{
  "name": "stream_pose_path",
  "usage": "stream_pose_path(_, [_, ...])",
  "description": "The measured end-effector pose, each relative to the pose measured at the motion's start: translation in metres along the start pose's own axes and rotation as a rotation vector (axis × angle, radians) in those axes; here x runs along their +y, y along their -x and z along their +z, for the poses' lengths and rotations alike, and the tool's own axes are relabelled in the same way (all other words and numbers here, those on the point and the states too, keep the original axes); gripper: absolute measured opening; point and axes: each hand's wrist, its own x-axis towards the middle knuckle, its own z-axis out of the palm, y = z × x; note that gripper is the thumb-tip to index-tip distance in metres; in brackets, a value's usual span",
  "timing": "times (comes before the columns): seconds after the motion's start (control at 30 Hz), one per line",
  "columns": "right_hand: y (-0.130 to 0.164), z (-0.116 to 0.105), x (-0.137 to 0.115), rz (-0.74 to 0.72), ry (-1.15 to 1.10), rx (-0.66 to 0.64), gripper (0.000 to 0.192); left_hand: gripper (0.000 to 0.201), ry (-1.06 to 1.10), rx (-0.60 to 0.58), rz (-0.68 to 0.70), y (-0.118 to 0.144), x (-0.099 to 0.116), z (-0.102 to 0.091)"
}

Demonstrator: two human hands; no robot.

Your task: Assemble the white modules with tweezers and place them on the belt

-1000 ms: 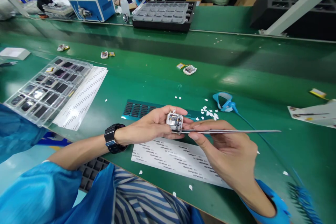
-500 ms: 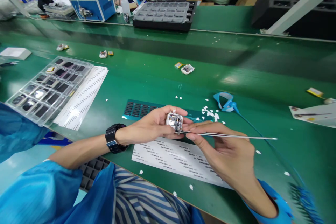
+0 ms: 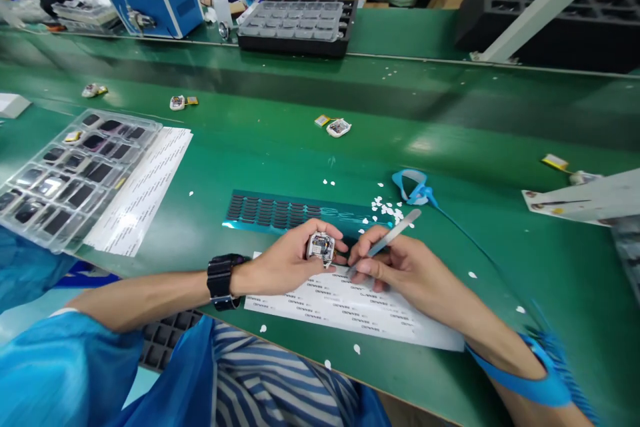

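Note:
My left hand point(image 3: 287, 260) grips a small white smartwatch case point(image 3: 321, 248) by its edges, its open side up with the circuit board showing. In my right hand point(image 3: 395, 257) is a pair of metal tweezers point(image 3: 395, 232), held like a pen; the tips point down and left, a little to the right of the case and apart from it. Under both hands lies a white printed adhesive sheet point(image 3: 370, 310). Just behind them is a teal sheet point(image 3: 280, 210) with rows of dark strips.
Small white paper tabs point(image 3: 387, 208) lie scattered behind my right hand, near a blue wrist strap point(image 3: 414, 187) with a cord. A clear tray point(image 3: 75, 167) of dark screens stands at left. Another opened case point(image 3: 339, 127) with a battery lies farther back. A black tray point(image 3: 300, 47) sits on the shelf.
The tweezers have swung from lying nearly level against the case to a steep slant, and the right hand has drawn back slightly from it. The left hand still holds the case.

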Motion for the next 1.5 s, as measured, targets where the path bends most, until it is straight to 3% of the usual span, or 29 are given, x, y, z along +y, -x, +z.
stream_pose_path(0.1, [0.002,0.000,0.005,0.035,-0.018,-0.011,0.044,0.033,-0.099,0.019,0.051,0.001,-0.006,0.004])
stream_pose_path(0.53, [0.000,-0.006,0.012,0.045,-0.006,-0.039,0.043,0.034,-0.107,0.013,0.033,0.001,-0.006,0.005])
stream_pose_path(0.77, [-0.003,0.000,0.005,0.140,-0.056,0.025,0.049,0.034,-0.041,0.002,0.025,0.003,-0.004,0.005])
stream_pose_path(0.93, [-0.004,-0.009,-0.001,0.147,-0.058,0.008,0.054,0.036,0.048,0.000,0.012,0.002,-0.004,0.002])
stream_pose_path(1.03, [-0.005,-0.010,-0.001,0.083,-0.091,0.182,0.052,0.040,0.154,0.027,0.003,-0.001,-0.002,0.000])
stream_pose_path(1.17, [-0.006,0.011,-0.001,-0.090,-0.239,0.457,0.047,0.044,0.290,0.066,0.084,-0.004,0.000,0.000])
stream_pose_path(1.3, [-0.006,0.035,-0.002,-0.202,-0.207,0.544,0.041,0.055,0.360,0.046,0.158,-0.004,0.003,0.002])
stream_pose_path(1.5, [-0.004,0.043,-0.001,-0.252,-0.166,0.587,0.038,0.042,0.335,0.012,0.202,-0.002,0.005,0.004])
